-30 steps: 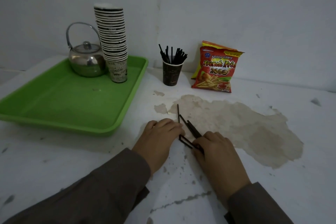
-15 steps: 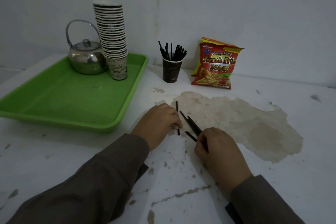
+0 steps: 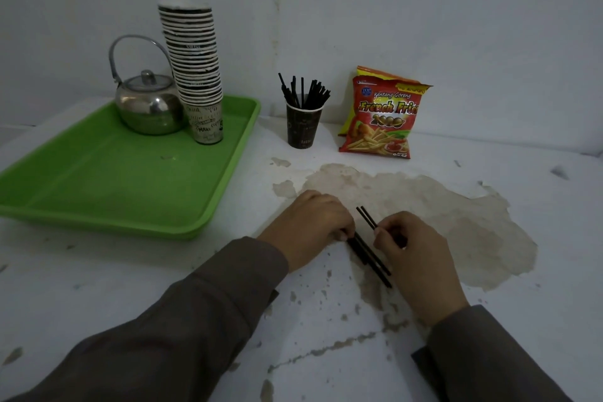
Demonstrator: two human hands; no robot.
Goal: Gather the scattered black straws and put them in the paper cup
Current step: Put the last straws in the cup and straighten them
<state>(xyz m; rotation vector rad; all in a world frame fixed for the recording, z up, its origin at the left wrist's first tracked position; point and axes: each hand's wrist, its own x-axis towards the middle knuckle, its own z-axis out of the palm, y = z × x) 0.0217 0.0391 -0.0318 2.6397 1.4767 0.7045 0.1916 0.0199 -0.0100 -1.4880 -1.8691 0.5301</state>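
Both hands [image 3: 359,238] pinch thin black straws [image 3: 372,254] between them; a loose pinch could let one slip away.

You wear long dark grey-brown sleeves on both arms, left sleeve [image 3: 182,330] and right sleeve [image 3: 489,359]. Cloth is plain and matte, loosely creased, cuffs ending at the wrists. Left hand [image 3: 310,225] and right hand [image 3: 417,258] bare; nothing worn on them.
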